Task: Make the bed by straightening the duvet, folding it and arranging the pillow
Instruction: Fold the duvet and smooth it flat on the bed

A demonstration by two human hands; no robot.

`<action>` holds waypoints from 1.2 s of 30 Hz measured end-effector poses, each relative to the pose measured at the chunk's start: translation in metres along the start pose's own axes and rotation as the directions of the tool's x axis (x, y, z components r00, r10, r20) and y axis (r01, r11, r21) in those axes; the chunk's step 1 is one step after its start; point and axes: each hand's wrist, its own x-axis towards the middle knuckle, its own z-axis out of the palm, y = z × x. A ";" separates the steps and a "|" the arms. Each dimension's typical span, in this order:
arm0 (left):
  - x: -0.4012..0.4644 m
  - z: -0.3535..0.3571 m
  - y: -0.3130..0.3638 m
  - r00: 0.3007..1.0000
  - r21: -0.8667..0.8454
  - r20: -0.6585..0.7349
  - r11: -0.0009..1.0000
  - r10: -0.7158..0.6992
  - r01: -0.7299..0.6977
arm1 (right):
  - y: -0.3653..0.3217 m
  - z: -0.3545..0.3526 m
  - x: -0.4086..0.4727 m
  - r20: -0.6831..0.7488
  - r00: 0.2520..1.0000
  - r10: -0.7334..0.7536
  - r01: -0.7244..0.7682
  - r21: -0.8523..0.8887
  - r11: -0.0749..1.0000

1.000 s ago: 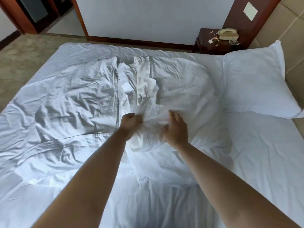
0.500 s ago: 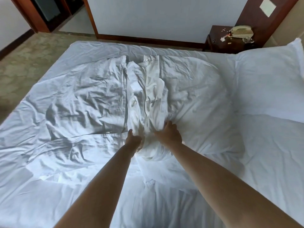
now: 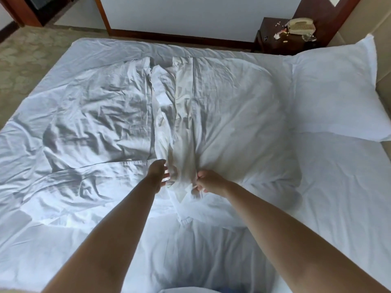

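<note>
Centre frame, gripping a bunched ridge of the crumpled white duvet (image 3: 101, 123) from both sides: left hand (image 3: 157, 176) with fingers loosely curled against the fabric, right hand (image 3: 208, 183) pinching a fold tight. Spread wrinkled across a wide bed (image 3: 349, 187), white-sheeted to lower right. Propped at upper right against a beige headboard (image 3: 383, 66), the pillow (image 3: 330, 87). Beyond, a dark nightstand (image 3: 275, 42) bearing a cream telephone (image 3: 301, 26); patterned carpet (image 3: 27, 58) at upper left.
</note>
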 end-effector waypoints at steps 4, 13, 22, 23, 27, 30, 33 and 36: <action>-0.001 0.004 -0.035 0.986 0.119 -0.164 0.993 0.037 -0.018 | 0.032 0.006 -0.009 0.116 0.980 0.159 -0.160 0.006 0.987; -0.003 0.020 -0.108 0.998 0.194 0.018 0.979 -0.062 0.058 | 0.119 0.030 -0.013 -0.018 0.979 0.205 -0.205 -0.137 0.969; -0.009 0.030 -0.141 0.965 0.099 0.252 0.994 -0.075 0.051 | 0.159 0.045 -0.022 0.003 0.966 0.259 -0.258 -0.101 0.961; -0.015 0.032 -0.144 0.941 0.199 0.307 0.977 -0.141 0.081 | 0.160 0.044 -0.024 0.012 0.964 0.267 -0.265 -0.079 0.961; -0.051 0.046 -0.139 0.887 0.232 0.404 0.963 -0.223 0.136 | 0.157 0.043 -0.036 0.060 0.957 0.284 -0.283 -0.033 0.959; -0.074 0.044 -0.111 0.905 0.139 0.393 0.984 -0.161 0.114 | 0.157 0.042 -0.044 0.101 0.920 0.379 -0.381 0.007 0.924; -0.096 0.041 -0.084 0.927 0.017 0.372 0.999 -0.039 0.035 | 0.146 0.038 -0.053 0.155 0.869 0.470 -0.484 0.464 0.743; -0.116 0.047 -0.066 0.940 -0.130 0.335 0.991 0.061 -0.018 | 0.136 0.029 -0.045 0.137 0.903 0.407 -0.263 0.926 0.270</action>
